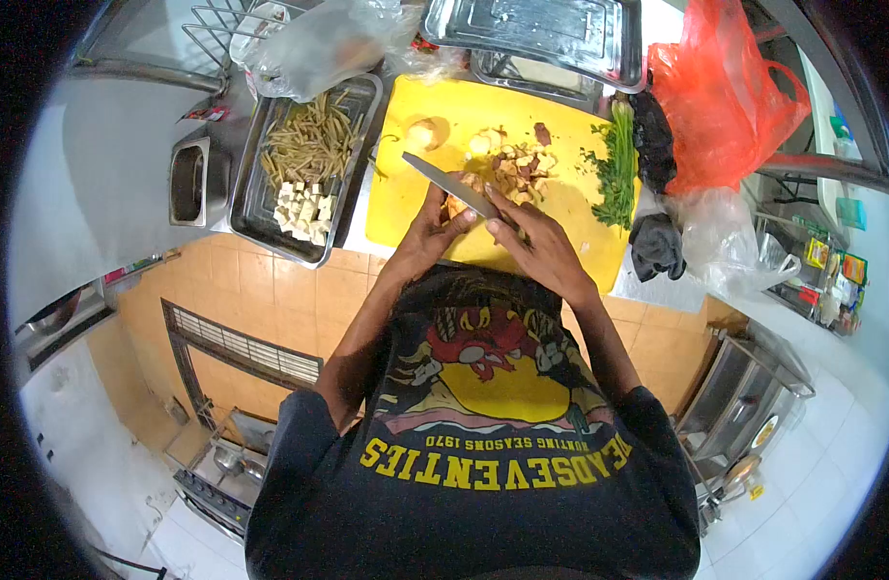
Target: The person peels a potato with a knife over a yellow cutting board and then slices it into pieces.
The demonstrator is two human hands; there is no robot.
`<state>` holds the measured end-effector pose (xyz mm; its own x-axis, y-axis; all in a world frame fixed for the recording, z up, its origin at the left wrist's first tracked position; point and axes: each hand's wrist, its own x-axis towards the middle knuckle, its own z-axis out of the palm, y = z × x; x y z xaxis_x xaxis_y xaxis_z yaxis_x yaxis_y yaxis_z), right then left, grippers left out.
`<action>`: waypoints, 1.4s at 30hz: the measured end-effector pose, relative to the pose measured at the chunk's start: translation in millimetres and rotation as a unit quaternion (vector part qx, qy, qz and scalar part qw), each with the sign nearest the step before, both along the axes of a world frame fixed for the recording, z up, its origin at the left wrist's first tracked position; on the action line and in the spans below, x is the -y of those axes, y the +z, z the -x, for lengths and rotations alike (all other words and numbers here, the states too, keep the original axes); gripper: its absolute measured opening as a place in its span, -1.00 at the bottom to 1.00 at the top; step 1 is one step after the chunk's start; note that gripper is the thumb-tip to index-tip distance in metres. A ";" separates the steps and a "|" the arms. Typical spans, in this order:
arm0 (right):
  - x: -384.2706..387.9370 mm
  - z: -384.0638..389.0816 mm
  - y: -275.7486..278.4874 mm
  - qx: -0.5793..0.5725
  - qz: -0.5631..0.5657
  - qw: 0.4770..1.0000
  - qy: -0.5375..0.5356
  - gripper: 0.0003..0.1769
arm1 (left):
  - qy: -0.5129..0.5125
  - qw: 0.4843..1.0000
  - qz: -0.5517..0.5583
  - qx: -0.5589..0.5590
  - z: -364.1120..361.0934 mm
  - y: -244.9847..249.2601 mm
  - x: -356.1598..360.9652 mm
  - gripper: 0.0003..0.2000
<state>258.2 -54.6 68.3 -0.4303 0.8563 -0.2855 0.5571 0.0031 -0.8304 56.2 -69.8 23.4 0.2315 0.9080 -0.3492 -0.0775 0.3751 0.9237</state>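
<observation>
You are gripping the knife [451,184] in your right hand [543,246], fingers curling tight round the handle. The blade is slanting across to your left hand [433,227], whose fingertips are pinching a small pale piece [456,206] over the near edge of the board [406,208]. Since you are cutting in the hand, I'd be keeping the left thumb behind the edge, taking shallow strokes, and letting trimmings drop beside the chopped pile [514,161], away from the greens [616,172].
</observation>
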 end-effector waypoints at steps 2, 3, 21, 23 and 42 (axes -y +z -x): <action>-0.8 0.4 1.9 -0.038 -0.039 0.998 -0.010 -0.37 | -0.021 0.999 0.026 0.022 1.1 10.1 -1.3 -0.33; -3.9 0.7 11.5 -0.024 0.001 1.000 -0.003 -0.36 | -0.041 0.997 0.053 0.044 2.0 14.6 -1.5 -0.31; 2.2 10.8 12.8 -0.065 0.007 0.998 0.002 -0.33 | 0.028 0.997 -0.058 0.050 -2.8 12.4 15.2 -0.34; 2.7 13.0 13.6 -0.085 -0.013 0.996 -0.009 -0.34 | 0.035 0.996 -0.057 0.059 -3.7 15.3 15.5 -0.36; 8.8 15.7 10.3 -0.097 -0.045 0.994 -0.003 -0.36 | 0.063 0.995 -0.076 0.030 -2.8 12.6 18.2 -0.36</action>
<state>242.5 -63.4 78.5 -0.4654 0.8771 -0.1191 0.3860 0.0800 -0.9190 59.0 -88.0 36.0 0.1288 0.9726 -0.1937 -0.1721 0.2143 0.9615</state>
